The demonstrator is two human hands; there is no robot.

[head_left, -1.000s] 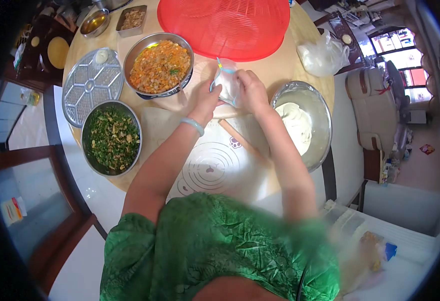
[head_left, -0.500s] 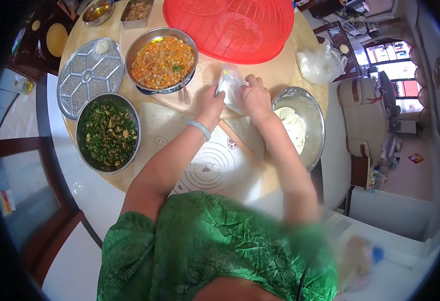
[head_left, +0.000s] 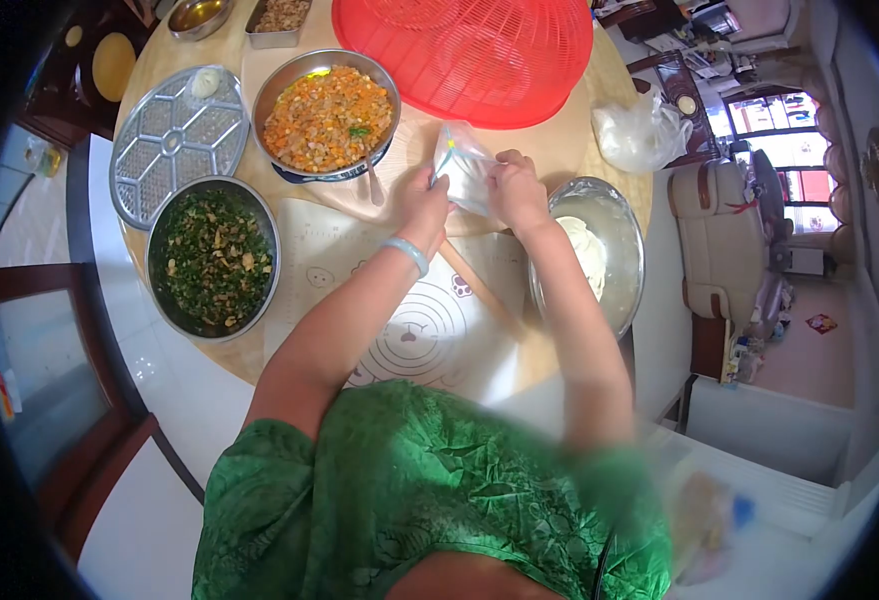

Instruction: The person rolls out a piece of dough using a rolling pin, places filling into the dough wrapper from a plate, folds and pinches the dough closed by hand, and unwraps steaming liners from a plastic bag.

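Note:
Between my hands is a clear plastic bag point(head_left: 465, 178) with a strip of blue and yellow along its edge. My left hand point(head_left: 426, 208) pinches the bag's left side, and a bracelet circles that wrist. On the bag's right side, the fingers of my right hand point(head_left: 516, 190) are closed on the plastic. Under my arms lies a pale printed mat point(head_left: 409, 335), with a wooden rolling pin point(head_left: 479, 290) slanting across it. Just right of my right forearm, a metal bowl point(head_left: 621, 255) contains white dough point(head_left: 584, 255).
Left of my hands stand a pan of orange diced filling point(head_left: 324, 120) with a spoon, a bowl of chopped greens point(head_left: 209, 265) and a metal steamer rack point(head_left: 164, 150) bearing a small white piece. Beyond are a red mesh cover point(head_left: 469, 60) and a white plastic bag point(head_left: 641, 132).
The bag between my hands has opened out a little wider, and my right hand has shifted slightly right. The whole view has moved slightly.

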